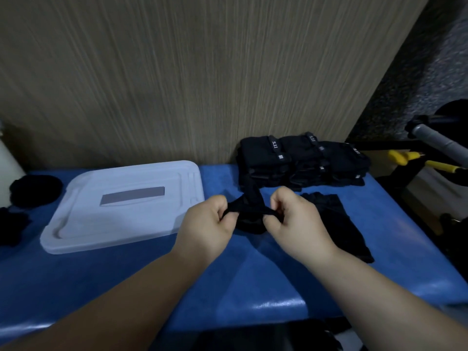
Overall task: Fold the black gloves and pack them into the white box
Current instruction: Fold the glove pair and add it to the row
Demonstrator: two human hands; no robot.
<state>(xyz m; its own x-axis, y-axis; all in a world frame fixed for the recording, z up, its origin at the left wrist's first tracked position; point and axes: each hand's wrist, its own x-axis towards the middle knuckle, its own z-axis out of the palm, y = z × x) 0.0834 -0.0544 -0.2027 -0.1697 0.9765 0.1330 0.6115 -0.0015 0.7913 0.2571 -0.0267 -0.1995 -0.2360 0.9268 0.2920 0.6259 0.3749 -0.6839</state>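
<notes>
The black glove (249,221), judged light, limp and stretchy, is pinched by curled fingers of the left hand (205,221) at its 9 o'clock edge and the right hand (296,219) at 3 o'clock.

Packing workstation: blue padded bench (228,274), stacked gloves (301,160), wood-grain wall (177,72).

We face a tall wall panel (177,72) with a pale, streaky wood grain, standing right behind a blue padded table (253,287) whose glossy cover catches a few soft highlights. To our right we see a dark speckled floor (417,72), a grey bar (435,140) and yellow handles (405,157) beside a dark frame. The light is dim and cool.
</notes>
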